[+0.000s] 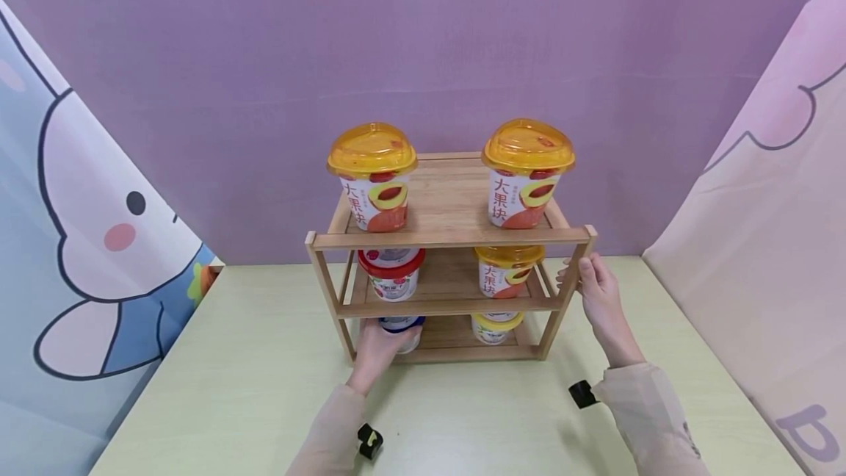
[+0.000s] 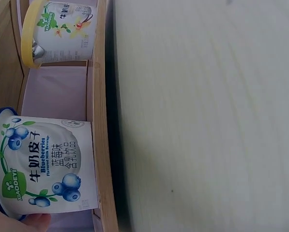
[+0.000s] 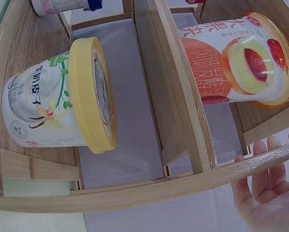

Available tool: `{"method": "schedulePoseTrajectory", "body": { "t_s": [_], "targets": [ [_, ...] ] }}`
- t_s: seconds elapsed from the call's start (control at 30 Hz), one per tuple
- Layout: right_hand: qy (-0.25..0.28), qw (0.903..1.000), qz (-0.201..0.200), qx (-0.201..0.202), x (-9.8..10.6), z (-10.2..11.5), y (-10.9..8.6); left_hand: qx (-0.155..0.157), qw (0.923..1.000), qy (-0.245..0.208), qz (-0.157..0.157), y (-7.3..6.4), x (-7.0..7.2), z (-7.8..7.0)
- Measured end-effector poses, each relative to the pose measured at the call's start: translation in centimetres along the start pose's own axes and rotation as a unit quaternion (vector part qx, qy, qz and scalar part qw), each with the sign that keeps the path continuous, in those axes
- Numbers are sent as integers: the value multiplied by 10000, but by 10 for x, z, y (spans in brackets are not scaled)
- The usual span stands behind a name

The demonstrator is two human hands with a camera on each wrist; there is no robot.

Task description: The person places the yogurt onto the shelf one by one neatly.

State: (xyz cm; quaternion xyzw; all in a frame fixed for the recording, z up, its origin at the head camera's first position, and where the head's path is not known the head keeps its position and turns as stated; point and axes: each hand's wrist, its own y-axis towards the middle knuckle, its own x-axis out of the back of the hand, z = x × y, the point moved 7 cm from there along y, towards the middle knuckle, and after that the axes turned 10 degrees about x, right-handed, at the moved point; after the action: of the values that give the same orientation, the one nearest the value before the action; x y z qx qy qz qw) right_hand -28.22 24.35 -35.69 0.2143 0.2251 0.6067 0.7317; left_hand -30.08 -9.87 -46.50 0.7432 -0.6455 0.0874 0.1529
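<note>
A three-tier wooden shelf rack [image 1: 449,239] stands on the table, holding lidded yogurt cups. On its bottom tier, toward the left, my left hand [image 1: 379,350] grips a blueberry yogurt cup [image 2: 50,164] with a blue lid, fingers and thumb around the lid end. The cup's base is at the shelf's front rail. My right hand [image 1: 600,291] holds the rack's right front post, thumb in front and fingers behind it. A yellow-lidded vanilla cup [image 3: 47,104] sits on the bottom tier's right side.
Two orange-lidded peach cups, left [image 1: 375,178] and right [image 1: 525,175], stand on the top tier. The middle tier holds a red-lidded cup [image 1: 393,278] and another orange-lidded cup [image 1: 505,274]. A purple cloth backdrop [image 1: 423,50] hangs behind the table [image 1: 264,380].
</note>
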Motion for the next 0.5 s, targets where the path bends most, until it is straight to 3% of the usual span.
{"method": "schedulePoseTrajectory", "body": {
  "t_s": [0.17,0.5],
  "targets": [
    [-6,10000,-11,-6,0,0,0,-170,9998,-6,-67,4,-1,0],
    [-229,9997,-28,-100,1,-1,1,-204,9997,-45,-113,7,-2,2]
  ]
}}
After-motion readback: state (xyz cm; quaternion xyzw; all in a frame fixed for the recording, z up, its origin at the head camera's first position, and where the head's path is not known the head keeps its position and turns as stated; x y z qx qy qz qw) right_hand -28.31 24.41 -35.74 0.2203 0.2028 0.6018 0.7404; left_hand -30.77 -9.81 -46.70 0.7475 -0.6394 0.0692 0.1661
